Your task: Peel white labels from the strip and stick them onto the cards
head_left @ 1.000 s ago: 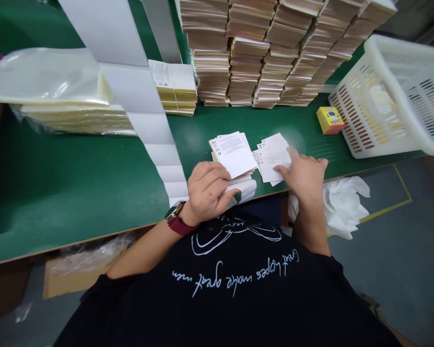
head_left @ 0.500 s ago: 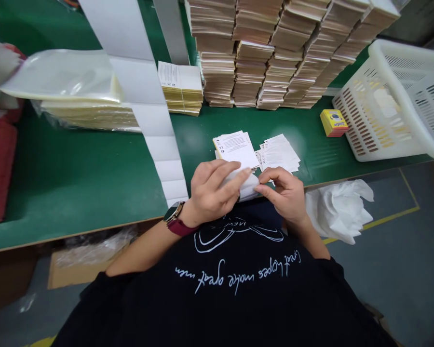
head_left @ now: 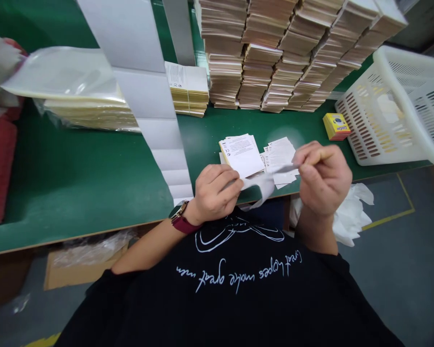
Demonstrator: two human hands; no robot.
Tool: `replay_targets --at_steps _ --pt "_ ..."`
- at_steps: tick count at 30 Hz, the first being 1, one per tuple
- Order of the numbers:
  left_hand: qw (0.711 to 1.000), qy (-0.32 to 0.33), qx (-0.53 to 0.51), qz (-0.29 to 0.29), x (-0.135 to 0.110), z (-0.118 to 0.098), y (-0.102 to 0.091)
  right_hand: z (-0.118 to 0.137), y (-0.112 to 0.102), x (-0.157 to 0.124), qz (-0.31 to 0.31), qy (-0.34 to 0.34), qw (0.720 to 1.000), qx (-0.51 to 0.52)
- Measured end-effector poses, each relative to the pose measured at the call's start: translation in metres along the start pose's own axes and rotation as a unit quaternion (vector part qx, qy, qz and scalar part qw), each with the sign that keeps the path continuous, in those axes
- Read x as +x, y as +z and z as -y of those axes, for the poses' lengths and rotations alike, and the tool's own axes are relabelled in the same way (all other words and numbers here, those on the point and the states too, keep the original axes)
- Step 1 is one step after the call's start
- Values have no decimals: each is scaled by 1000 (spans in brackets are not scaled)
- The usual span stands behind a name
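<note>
A thin white strip [head_left: 268,187], whose exact kind I cannot make out, stretches between my hands and sags in a loop. Its left part is in the closed fingers of my left hand [head_left: 219,193], by the table's front edge. At the other end my right hand [head_left: 323,178] pinches the strip between thumb and forefinger, raised a little over the table. Just beyond lies a small stack of white printed cards [head_left: 243,156]. To its right a looser pile of similar cards [head_left: 280,152] is fanned out, partly behind the strip.
A long creased white band [head_left: 155,130] runs down to the table edge at left. Beyond stand a tied card bundle [head_left: 190,91] and tall card stacks [head_left: 260,72]. Clear plastic bags [head_left: 79,77] lie left. At right are a small yellow box [head_left: 336,126] and a white basket [head_left: 361,115].
My right hand has moved right and up, drawing the strip out from my left hand. The strip was bunched between both hands before. My left hand has barely moved.
</note>
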State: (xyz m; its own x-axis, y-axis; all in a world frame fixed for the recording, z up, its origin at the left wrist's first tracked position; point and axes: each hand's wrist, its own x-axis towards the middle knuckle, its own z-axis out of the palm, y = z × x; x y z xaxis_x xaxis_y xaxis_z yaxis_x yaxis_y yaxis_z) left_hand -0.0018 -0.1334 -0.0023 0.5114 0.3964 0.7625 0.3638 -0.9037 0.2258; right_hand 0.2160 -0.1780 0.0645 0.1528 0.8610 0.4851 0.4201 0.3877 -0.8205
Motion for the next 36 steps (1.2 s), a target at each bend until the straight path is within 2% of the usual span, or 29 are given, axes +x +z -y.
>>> replay_targets --at_steps 2,4,7,10,14,18,23,26,29,32,36 --pt "1000 8 0 0 -2 1 2 -11 4 17 -6 45 998 38" --pt "1000 19 -4 -1 -3 0 3 -22 12 33 54 106 992 50" --pt "999 29 -13 -11 -2 0 5 -33 27 47 165 187 967 57" --pt "999 32 -21 -22 -2 0 4 -34 36 52 201 220 953 55" --pt "999 33 -20 -14 0 -1 1 -32 39 53 209 229 949 53" --pt "999 31 -21 -7 2 -2 -1 -29 40 53 213 207 955 15" --pt "1000 22 -15 10 0 -2 0 -22 45 47 207 143 962 -107" --pt "999 17 -22 17 -3 -1 1 -16 48 41 200 95 954 -201" --pt "999 11 -30 18 -4 -1 1 -13 50 39 159 66 940 -294" --pt "999 4 -37 16 -5 -1 2 -17 47 39 152 121 936 -294" --pt "999 6 -35 16 -5 -2 4 -34 39 39 170 225 938 -204"
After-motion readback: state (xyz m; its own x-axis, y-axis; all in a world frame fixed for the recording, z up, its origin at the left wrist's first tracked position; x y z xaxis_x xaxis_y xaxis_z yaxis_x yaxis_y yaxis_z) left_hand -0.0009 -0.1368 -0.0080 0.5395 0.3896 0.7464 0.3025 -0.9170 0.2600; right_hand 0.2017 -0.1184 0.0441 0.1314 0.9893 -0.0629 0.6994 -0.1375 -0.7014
